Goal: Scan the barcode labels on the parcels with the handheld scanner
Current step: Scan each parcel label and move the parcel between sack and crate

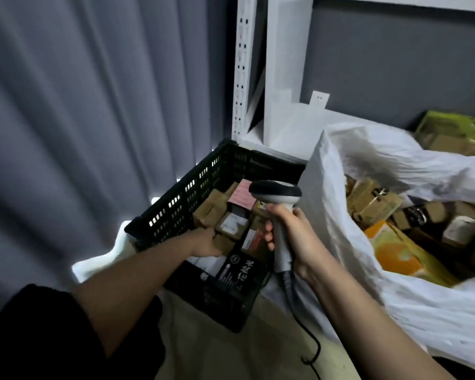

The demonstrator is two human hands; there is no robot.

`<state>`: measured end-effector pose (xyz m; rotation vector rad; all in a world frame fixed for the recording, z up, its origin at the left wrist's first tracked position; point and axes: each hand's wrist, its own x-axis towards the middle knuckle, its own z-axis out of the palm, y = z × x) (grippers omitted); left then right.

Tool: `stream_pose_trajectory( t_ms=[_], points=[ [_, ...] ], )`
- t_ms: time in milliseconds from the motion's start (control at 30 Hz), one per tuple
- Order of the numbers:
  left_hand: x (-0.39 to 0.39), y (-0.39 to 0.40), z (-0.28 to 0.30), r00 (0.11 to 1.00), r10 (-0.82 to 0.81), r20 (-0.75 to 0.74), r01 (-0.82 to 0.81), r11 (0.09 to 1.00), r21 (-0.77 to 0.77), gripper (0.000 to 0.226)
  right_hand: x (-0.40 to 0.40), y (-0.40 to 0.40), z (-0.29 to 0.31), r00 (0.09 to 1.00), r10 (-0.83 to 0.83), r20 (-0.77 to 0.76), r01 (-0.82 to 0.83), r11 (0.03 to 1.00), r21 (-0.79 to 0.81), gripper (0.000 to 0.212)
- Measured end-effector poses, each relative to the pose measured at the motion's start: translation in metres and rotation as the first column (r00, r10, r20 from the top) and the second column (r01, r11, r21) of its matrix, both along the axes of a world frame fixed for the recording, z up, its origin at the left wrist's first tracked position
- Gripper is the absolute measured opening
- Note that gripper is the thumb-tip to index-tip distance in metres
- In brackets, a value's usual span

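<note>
Your right hand (291,234) is wrapped around the grip of the scanner (279,209), holding it upright over the black crate (176,204) of parcels (232,224). Your left hand (205,244) reaches into the crate among the small brown boxes; whether it grips one, you cannot tell. A white bag (340,187) of more parcels sits just right.

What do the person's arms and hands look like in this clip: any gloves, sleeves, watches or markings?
Both hands, left hand and right hand, are bare, with no gloves, rings or watch visible. The left arm has a black sleeve pushed up above the elbow. The right forearm is uncovered as far as the frame shows. No markings visible.
</note>
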<state>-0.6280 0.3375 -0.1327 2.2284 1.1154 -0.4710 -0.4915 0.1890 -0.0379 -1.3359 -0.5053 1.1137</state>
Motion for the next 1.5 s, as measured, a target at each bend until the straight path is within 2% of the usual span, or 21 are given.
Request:
stream_pose_trajectory(
  t_ms=[133,233,333,433,600,700,800,900,1000,1033,1100,1133,1200,1267,1333,1400,1500],
  points=[
    [0.034,-0.013,-0.058,0.979,-0.108,-0.174,0.094,0.992,-0.087,0.085,0.004,0.016,-0.02,0.998,-0.062,0.023,0.064,0.996,-0.069,0.028],
    [0.05,-0.021,-0.092,0.919,-0.24,-0.313,0.208,0.969,-0.133,0.088,0.01,0.026,-0.03,0.996,-0.088,0.03,0.091,0.991,-0.1,0.025],
    [0.058,-0.02,-0.11,0.889,-0.235,-0.394,0.208,0.972,-0.11,0.085,0.015,0.031,-0.035,0.994,-0.105,0.013,0.106,0.989,-0.101,0.025],
    [0.063,-0.017,-0.116,0.907,-0.172,-0.384,0.155,0.985,-0.076,0.096,0.02,0.033,-0.039,0.994,-0.11,0.005,0.11,0.989,-0.095,0.023],
    [0.066,-0.009,-0.128,0.944,0.027,-0.329,-0.074,0.989,-0.131,0.113,0.025,0.032,-0.042,0.995,-0.097,0.022,0.098,0.991,-0.089,0.025],
    [0.066,0.011,-0.109,0.962,0.12,-0.245,-0.172,0.963,-0.207,0.119,0.025,0.029,-0.039,0.995,-0.099,0.026,0.1,0.993,-0.066,0.026],
    [0.053,0.035,-0.057,0.961,0.247,-0.124,-0.276,0.892,-0.359,0.101,0.022,0.027,-0.036,0.993,-0.11,0.049,0.112,0.993,-0.041,0.026],
    [0.027,0.044,0.006,0.936,0.351,-0.025,-0.328,0.846,-0.42,0.081,0.018,0.024,-0.03,0.993,-0.108,0.054,0.109,0.994,-0.027,0.023],
    [0.003,0.035,0.055,0.896,0.417,0.154,-0.291,0.812,-0.505,0.067,0.015,0.02,-0.024,0.992,-0.124,0.007,0.125,0.992,-0.015,0.012],
    [-0.002,0.03,0.065,0.876,0.421,0.234,-0.255,0.817,-0.517,0.069,0.013,0.019,-0.022,0.99,-0.138,-0.012,0.138,0.99,-0.007,0.012],
    [-0.008,0.012,0.084,0.838,0.393,0.378,-0.213,0.874,-0.436,0.078,0.01,0.016,-0.015,0.984,-0.174,-0.042,0.175,0.984,0.026,0.014],
    [-0.01,0.001,0.088,0.827,0.353,0.437,-0.215,0.918,-0.333,0.083,0.008,0.016,-0.014,0.979,-0.198,-0.045,0.201,0.979,0.048,0.02],
    [-0.013,-0.019,0.089,0.815,0.212,0.539,-0.252,0.968,0.0,0.098,0.006,0.016,-0.011,0.967,-0.252,-0.026,0.253,0.962,0.1,0.046],
    [-0.017,-0.03,0.084,0.826,0.016,0.564,-0.251,0.905,0.342,0.108,0.007,0.015,-0.009,0.958,-0.288,-0.005,0.286,0.95,0.125,0.065],
    [-0.019,-0.032,0.078,0.817,-0.211,0.536,-0.209,0.758,0.617,0.106,0.007,0.016,-0.008,0.961,-0.277,-0.013,0.277,0.952,0.134,0.07],
    [-0.017,-0.031,0.077,0.765,-0.371,0.527,-0.211,0.629,0.749,0.101,0.007,0.017,-0.007,0.968,-0.247,-0.032,0.249,0.957,0.151,0.069],
    [-0.019,-0.025,0.079,0.685,-0.479,0.549,-0.224,0.579,0.784,0.098,0.007,0.02,-0.006,0.978,-0.201,-0.063,0.209,0.959,0.19,0.071]
  ],
)
